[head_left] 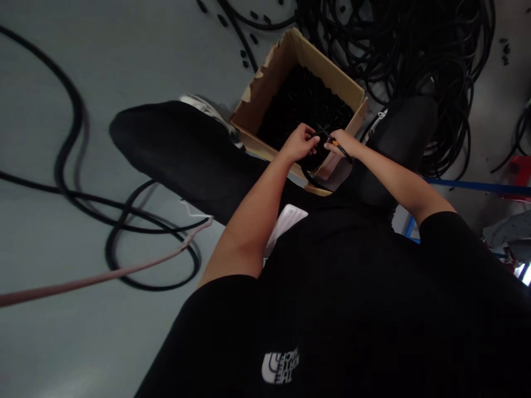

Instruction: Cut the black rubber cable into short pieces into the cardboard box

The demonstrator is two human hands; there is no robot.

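My left hand (302, 142) is closed, its fingers pinching a black rubber hose at the near side of an open cardboard box (258, 145). A length of that hose (307, 176) hangs in a curve below the hand. Close by on the right, my right hand (342, 142) is wrapped round scissors (336, 143) with orange and black handles. The blades point toward the left hand and are hard to make out against the dark contents. Inside the box lies a heap of short black pieces (307, 99).
A big tangle of black hose (398, 50) lies on the floor behind the box. Loose black pieces (222, 20) are scattered nearby. More black hose (74, 110) and a pinkish cord (120, 273) stretch across the left. My knees flank the box. A blue bar (481, 186) is at right.
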